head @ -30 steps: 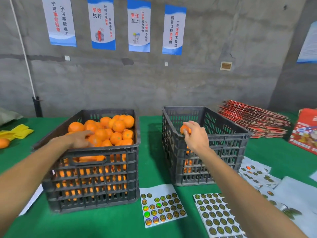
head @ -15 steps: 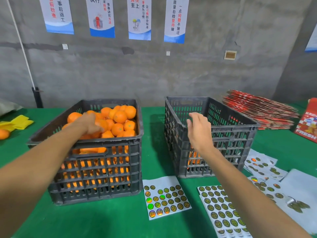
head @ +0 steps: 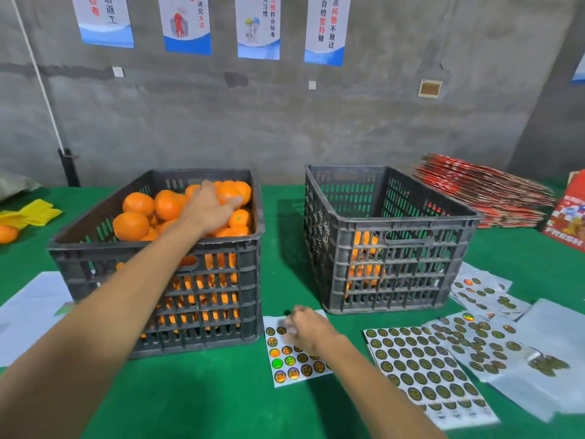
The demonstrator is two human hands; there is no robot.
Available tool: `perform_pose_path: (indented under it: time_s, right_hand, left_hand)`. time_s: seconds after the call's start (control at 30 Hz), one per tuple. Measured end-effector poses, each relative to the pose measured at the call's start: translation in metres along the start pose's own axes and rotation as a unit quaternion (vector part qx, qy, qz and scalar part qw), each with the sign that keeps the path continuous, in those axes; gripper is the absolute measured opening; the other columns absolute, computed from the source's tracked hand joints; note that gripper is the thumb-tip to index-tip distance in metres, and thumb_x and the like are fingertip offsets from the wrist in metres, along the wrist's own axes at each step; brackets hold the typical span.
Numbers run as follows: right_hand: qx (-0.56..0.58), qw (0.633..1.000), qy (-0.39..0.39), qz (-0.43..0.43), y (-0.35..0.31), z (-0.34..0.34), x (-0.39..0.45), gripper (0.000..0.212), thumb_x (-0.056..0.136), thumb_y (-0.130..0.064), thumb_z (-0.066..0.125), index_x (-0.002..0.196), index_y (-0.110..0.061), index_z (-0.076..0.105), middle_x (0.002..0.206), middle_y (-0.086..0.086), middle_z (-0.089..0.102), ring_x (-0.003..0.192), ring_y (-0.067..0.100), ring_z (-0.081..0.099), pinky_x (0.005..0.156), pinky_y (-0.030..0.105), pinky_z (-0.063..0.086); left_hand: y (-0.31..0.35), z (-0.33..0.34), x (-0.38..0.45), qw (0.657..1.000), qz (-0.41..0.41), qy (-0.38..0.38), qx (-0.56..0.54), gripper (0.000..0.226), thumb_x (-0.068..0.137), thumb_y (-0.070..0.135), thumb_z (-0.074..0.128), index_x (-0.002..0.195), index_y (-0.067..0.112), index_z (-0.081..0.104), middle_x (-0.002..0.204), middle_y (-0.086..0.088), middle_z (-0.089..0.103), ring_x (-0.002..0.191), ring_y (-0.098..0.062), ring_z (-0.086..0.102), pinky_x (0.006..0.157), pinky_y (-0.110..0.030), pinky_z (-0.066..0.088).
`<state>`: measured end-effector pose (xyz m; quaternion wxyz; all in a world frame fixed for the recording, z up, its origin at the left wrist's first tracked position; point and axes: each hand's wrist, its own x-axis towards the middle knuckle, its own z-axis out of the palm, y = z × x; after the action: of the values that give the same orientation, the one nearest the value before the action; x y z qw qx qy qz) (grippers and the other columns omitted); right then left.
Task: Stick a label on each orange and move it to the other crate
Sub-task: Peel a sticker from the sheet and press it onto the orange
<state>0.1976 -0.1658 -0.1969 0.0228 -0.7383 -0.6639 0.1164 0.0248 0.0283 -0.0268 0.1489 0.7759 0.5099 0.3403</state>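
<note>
Left hand reaches into the left dark grey slatted plastic crate, fingers curled over one round orange at the far right corner of the heap; looks like a grasp, not yet lifted. Orange sits directly under the palm, just inside the crate's right wall and far rim. Oranges are round, so no long axis to align.

Right hand is down on the near small white sheet of round holographic sticker labels, which lies flat on the green cloth table between the two crates' near ends. Fingers bunched at the sheet's far rows as if picking at a label; motion blur, so I cannot tell if a label is pinched or the hand is only touching.

Right dark grey slatted plastic crate is the target: mostly empty, a few oranges visible low through its near-left slats. It lies right of the left hand, across a bare strip of green cloth.

Key relation: the label under the right hand is near and right of the held orange, so the orange probably comes up over the crate's near-right rim toward the right hand. That rim is the edge to clear. Open room above the gap between the crates. More label sheets lie spread on the right, near side.
</note>
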Motion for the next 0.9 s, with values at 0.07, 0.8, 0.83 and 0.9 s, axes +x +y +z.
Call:
perform_pose_path:
  time_s: [0.07, 0.8, 0.83, 0.9]
  right_hand:
    - [-0.002, 1.000, 0.013, -0.015, 0.004, 0.008, 0.002, 0.039, 0.105, -0.029, 0.050, 0.140, -0.014, 0.059, 0.135, 0.016, 0.050, 0.125, 0.034, 0.050, 0.105, 0.047, 0.046]
    - [-0.138, 0.983, 0.085, -0.089, 0.005, 0.042, 0.016, 0.028, 0.100, -0.003, 0.053, 0.126, -0.004, 0.063, 0.115, 0.013, 0.064, 0.108, 0.028, 0.050, 0.094, 0.040, 0.045]
    - [-0.124, 0.984, 0.090, -0.086, 0.004, 0.042, 0.016, 0.026, 0.102, -0.006, 0.051, 0.125, -0.005, 0.064, 0.114, 0.012, 0.064, 0.106, 0.027, 0.051, 0.093, 0.039, 0.045]
    - [-0.072, 0.988, 0.114, -0.075, 0.005, 0.042, 0.016, 0.029, 0.107, -0.018, 0.044, 0.123, -0.009, 0.066, 0.114, 0.009, 0.062, 0.103, 0.023, 0.052, 0.091, 0.036, 0.046]
  left_hand:
    - [-0.002, 0.000, 0.001, 1.000, -0.005, 0.010, 0.008, 0.082, 0.097, 0.056, 0.058, 0.149, -0.003, 0.035, 0.149, -0.026, 0.045, 0.136, -0.042, 0.046, 0.108, -0.051, 0.044]
    - [0.000, 0.000, -0.010, 0.997, 0.035, 0.032, 0.053, 0.075, 0.099, 0.061, 0.051, 0.147, 0.006, 0.035, 0.149, -0.018, 0.042, 0.129, -0.036, 0.052, 0.092, -0.048, 0.050]
    - [0.000, -0.001, -0.010, 0.998, 0.035, 0.032, 0.050, 0.075, 0.099, 0.061, 0.052, 0.147, 0.005, 0.035, 0.150, -0.018, 0.042, 0.129, -0.036, 0.052, 0.093, -0.048, 0.050]
    - [-0.001, -0.001, -0.010, 0.998, 0.036, 0.033, 0.045, 0.075, 0.098, 0.060, 0.052, 0.146, 0.005, 0.036, 0.149, -0.019, 0.042, 0.130, -0.036, 0.051, 0.093, -0.049, 0.049]
